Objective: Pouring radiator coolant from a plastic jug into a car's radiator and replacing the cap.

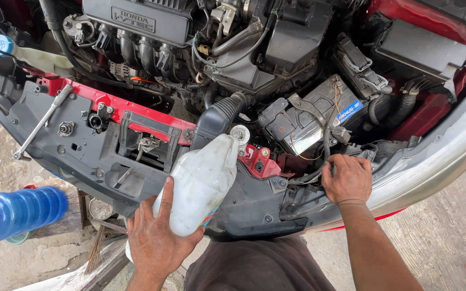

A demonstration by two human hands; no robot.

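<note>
While tilted, jug (200, 183) mouth hidden.

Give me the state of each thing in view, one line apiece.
White plastic jug: tilted, spout at the radiator filler neck.
Left hand: gripping the jug's base.
Right hand: resting on the front panel by the hoses.
Battery: installed, cables attached.
Ratchet wrench: lying loose on the panel.
Blue bottle: lying on its side.
</note>
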